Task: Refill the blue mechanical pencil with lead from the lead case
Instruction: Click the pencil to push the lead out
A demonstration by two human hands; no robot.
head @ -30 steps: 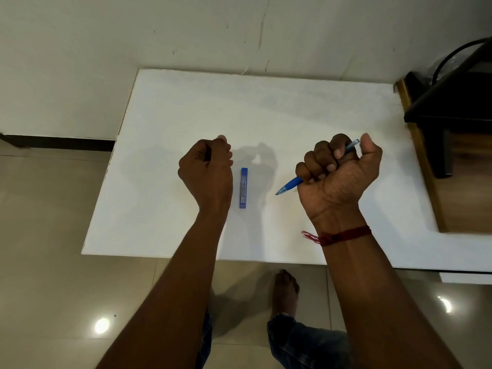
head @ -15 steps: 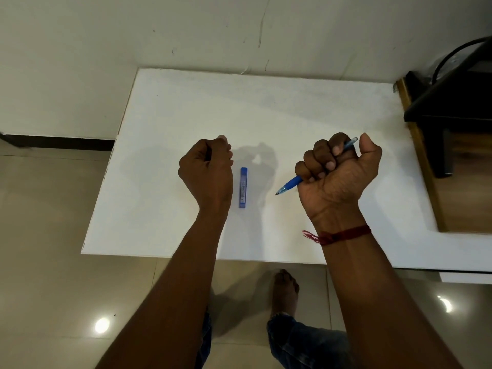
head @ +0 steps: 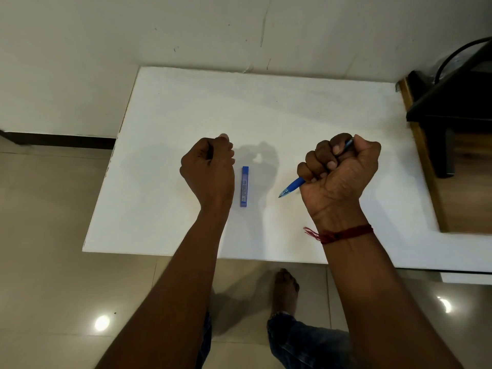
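The right hand [head: 339, 177] is clenched around the blue mechanical pencil [head: 292, 186], tip pointing down-left above the white table [head: 306, 107]. The left hand [head: 209, 171] is curled into a fist — whether it holds anything cannot be told. The lead case [head: 244, 186] lies flat between the hands, just beside the left. Light, rigid, slippery plastic — pinch its long sides; the leads inside are likely brittle

Matt white table [head: 266, 107], glossy floor tiles [head: 53, 209]

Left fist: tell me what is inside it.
The left hand is curled shut over the white table. A thin dark sliver shows between its fingers; what it is stays hidden.
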